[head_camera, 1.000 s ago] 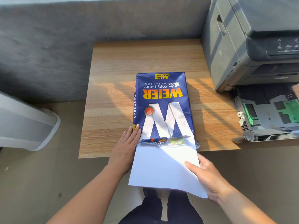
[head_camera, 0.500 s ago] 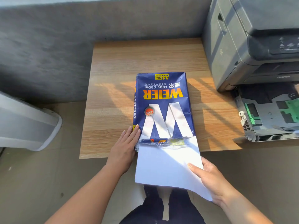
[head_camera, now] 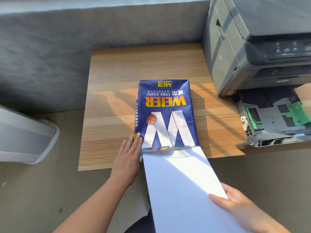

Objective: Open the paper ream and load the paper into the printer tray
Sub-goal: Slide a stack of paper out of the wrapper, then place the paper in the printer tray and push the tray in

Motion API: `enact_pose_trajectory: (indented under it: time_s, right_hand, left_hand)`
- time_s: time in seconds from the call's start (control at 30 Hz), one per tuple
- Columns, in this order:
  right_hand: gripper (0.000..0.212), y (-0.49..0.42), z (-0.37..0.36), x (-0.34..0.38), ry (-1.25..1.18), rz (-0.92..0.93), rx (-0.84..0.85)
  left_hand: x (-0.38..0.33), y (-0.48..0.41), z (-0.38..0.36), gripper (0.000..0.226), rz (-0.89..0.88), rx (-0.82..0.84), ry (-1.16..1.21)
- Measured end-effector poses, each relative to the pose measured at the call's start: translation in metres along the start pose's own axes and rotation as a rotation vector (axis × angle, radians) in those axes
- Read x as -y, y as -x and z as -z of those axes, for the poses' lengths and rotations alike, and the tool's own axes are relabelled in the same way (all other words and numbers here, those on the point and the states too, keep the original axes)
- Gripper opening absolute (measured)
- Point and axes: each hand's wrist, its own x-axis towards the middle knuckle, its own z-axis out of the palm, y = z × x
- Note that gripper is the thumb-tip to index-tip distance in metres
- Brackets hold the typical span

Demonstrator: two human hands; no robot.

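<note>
At the table's point(head_camera: 117, 98) near edge lies the opened ream point(head_camera: 164, 113), paper point(head_camera: 183, 190) half drawn out. Right hand point(head_camera: 239, 206) grips the sheets; left hand point(head_camera: 128, 158) rests flat, open, bracing the wrapper. Next, I judge: carry them to the printer tray point(head_camera: 272, 118) at the right corner.

ream wrapper point(head_camera: 165, 113) | "WEIER" | "copy paper" | "A4 70"

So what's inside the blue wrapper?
White paper slides out of the blue wrapper's open end, pulled by the right hand. Whatever remains inside is hidden.
</note>
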Motion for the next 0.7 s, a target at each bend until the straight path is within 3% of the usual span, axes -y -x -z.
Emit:
enact_pose_trajectory:
  time_s: [0.07,0.2,0.33,0.4,0.47,0.57,0.7]
  right_hand:
    - [0.052,0.009,0.004,-0.003,0.005,0.004,0.013]
    - [0.047,0.039,0.004,-0.003,0.107,0.033,0.015]
    - [0.049,0.065,0.001,-0.004,0.179,0.2,-0.096]
    - [0.046,0.072,0.001,-0.002,0.151,0.269,-0.13]
    - [0.045,0.073,0.0,0.002,0.141,0.323,-0.165]
    - [0.026,0.068,-0.005,0.014,0.008,0.341,-0.231]
    - [0.033,0.057,-0.02,0.036,-0.068,0.392,-0.32]
  left_hand:
    - [0.0,0.0,0.001,0.086,0.01,0.035,-0.004]
    - [0.004,0.001,0.003,0.086,0.017,0.046,0.074]
    - [0.009,0.011,0.014,0.079,-0.043,-0.006,0.245]
    - [0.005,0.023,0.032,0.071,0.006,-0.052,0.462]
    - [-0.012,0.034,0.065,0.058,0.2,-0.068,0.811]
    - [-0.057,0.043,0.118,0.038,0.397,-0.025,1.353]
    - [-0.106,0.046,0.155,0.042,0.356,0.088,1.609]
